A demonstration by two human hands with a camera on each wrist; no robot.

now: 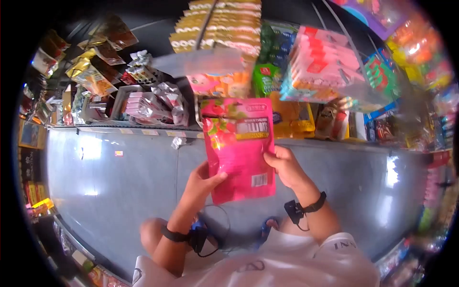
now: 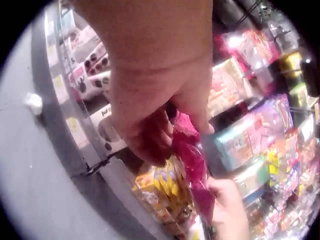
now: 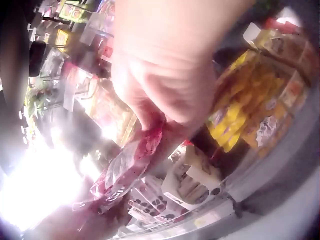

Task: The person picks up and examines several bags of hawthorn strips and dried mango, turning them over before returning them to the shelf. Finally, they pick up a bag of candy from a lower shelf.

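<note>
A bright pink snack pouch (image 1: 241, 162), printed with red fruit and a small barcode, is held up in front of the body in the head view. My left hand (image 1: 201, 183) grips its lower left edge, thumb across the front. On the opposite edge, my right hand (image 1: 285, 167) pinches the pouch with the thumb in front. Seen edge-on in the left wrist view, the pouch (image 2: 192, 165) runs between both hands. In the right wrist view the fingers of my right hand (image 3: 165, 95) close on the pouch's crinkled edge (image 3: 145, 150); fingers behind the pouch are hidden in the head view.
Shelves ahead hold pink packs (image 1: 325, 62), gold packets (image 1: 229, 24), a green bag (image 1: 266, 79) and orange-yellow bags (image 1: 294, 119). Boxed snacks (image 1: 148, 103) stand at left. A crumpled white scrap (image 1: 179, 142) lies on the grey floor (image 1: 119, 177) by the shelf edge.
</note>
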